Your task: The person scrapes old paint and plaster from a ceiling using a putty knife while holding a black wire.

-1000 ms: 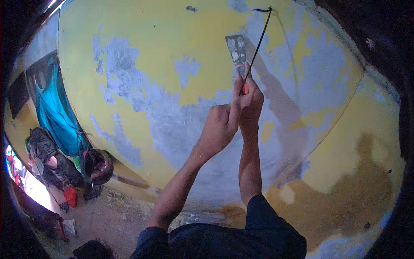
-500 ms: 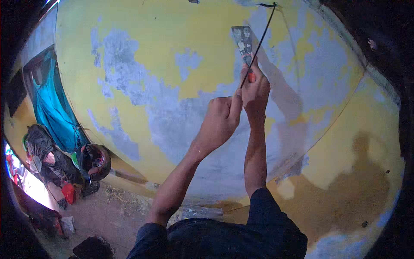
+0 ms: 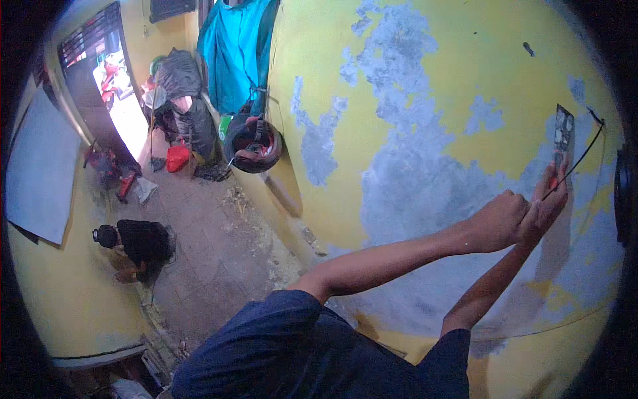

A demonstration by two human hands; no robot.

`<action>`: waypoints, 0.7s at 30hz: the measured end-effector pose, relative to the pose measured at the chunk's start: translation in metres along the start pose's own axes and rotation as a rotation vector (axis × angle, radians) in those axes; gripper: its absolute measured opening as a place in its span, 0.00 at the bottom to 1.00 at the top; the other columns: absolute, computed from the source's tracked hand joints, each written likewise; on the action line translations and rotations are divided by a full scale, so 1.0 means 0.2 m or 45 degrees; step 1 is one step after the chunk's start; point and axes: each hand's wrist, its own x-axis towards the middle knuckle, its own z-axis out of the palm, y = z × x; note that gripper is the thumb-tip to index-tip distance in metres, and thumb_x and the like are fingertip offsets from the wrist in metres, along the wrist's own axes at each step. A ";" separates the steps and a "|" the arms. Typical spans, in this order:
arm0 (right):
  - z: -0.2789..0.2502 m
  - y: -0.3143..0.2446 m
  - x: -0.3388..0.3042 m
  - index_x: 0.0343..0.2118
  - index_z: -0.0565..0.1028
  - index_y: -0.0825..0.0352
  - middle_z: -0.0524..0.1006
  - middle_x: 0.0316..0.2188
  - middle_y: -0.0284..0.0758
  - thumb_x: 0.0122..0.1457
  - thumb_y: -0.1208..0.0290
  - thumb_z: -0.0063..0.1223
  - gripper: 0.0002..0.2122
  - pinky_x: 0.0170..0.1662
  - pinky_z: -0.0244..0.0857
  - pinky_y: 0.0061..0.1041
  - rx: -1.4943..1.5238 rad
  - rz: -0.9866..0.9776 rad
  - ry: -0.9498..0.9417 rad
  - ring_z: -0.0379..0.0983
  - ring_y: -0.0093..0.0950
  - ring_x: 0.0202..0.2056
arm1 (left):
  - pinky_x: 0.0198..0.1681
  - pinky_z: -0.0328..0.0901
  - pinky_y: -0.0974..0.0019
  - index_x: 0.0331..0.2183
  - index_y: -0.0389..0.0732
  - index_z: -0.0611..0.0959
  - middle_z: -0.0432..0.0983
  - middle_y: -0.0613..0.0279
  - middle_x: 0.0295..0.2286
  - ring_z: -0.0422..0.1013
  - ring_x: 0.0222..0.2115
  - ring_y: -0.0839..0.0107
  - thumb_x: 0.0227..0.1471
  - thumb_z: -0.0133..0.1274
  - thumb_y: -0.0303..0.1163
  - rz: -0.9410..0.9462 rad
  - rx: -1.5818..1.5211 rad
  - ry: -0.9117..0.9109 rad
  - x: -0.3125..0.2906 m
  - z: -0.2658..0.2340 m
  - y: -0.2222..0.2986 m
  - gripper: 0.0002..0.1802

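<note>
On the right side of the head view, both my arms reach toward a yellow wall with large grey patches where the paint is off. My right hand is closed round the red handle of a paint scraper, its stained blade pointing up. Against it sits my left hand, closed, its fingertips at the lower end of a thin black cable. The cable's upper end meets the wall beside the scraper. My fingers partly hide the scraper's handle and the cable's end.
A helmet hangs below a teal cloth on the wall. Black bags and a red dustpan-like thing stand near a bright doorway. Another person crouches at the left wall. Debris lies along the floor.
The view has swung left, so my hands and the wall now appear farther right, and the doorway and crouching person show more. The scraper and cable are still at my hands.
</note>
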 end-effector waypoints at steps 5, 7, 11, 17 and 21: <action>0.03 0.15 0.13 0.43 0.77 0.70 0.79 0.40 0.45 0.64 0.59 0.48 0.17 0.46 0.68 0.34 -0.246 0.162 0.073 0.76 0.36 0.42 | 0.29 0.62 0.44 0.20 0.28 0.74 0.67 0.34 0.17 0.65 0.23 0.35 0.60 0.43 0.32 -0.068 -0.221 -0.003 -0.01 0.10 0.08 0.20; 0.10 -0.11 0.16 0.41 0.77 0.69 0.80 0.36 0.44 0.63 0.61 0.49 0.15 0.43 0.68 0.34 -0.103 0.341 -0.073 0.77 0.38 0.39 | 0.29 0.62 0.45 0.24 0.29 0.74 0.69 0.36 0.19 0.67 0.24 0.37 0.60 0.43 0.32 0.024 -0.023 0.005 -0.03 0.03 0.02 0.18; 0.11 -0.26 0.20 0.41 0.76 0.71 0.77 0.26 0.52 0.61 0.68 0.49 0.13 0.30 0.67 0.42 -0.077 0.054 0.156 0.75 0.49 0.30 | 0.22 0.59 0.60 0.19 0.34 0.70 0.62 0.57 0.12 0.61 0.15 0.66 0.66 0.37 0.41 -0.056 0.141 0.012 -0.01 0.02 0.05 0.27; -0.24 -0.24 -0.07 0.58 0.68 0.66 0.73 0.21 0.45 0.60 0.69 0.51 0.22 0.29 0.68 0.38 -0.009 0.207 0.195 0.74 0.43 0.25 | 0.20 0.55 0.69 0.17 0.38 0.65 0.59 0.71 0.14 0.55 0.16 0.80 0.67 0.34 0.46 -0.396 -0.086 -0.083 -0.02 0.16 0.20 0.30; -0.37 -0.23 -0.05 0.57 0.69 0.66 0.73 0.21 0.45 0.59 0.71 0.53 0.22 0.30 0.68 0.36 -0.148 0.232 0.107 0.74 0.43 0.25 | 0.18 0.51 0.71 0.16 0.41 0.63 0.55 0.72 0.13 0.52 0.15 0.81 0.67 0.35 0.49 -0.431 -0.181 -0.057 0.01 0.14 0.25 0.30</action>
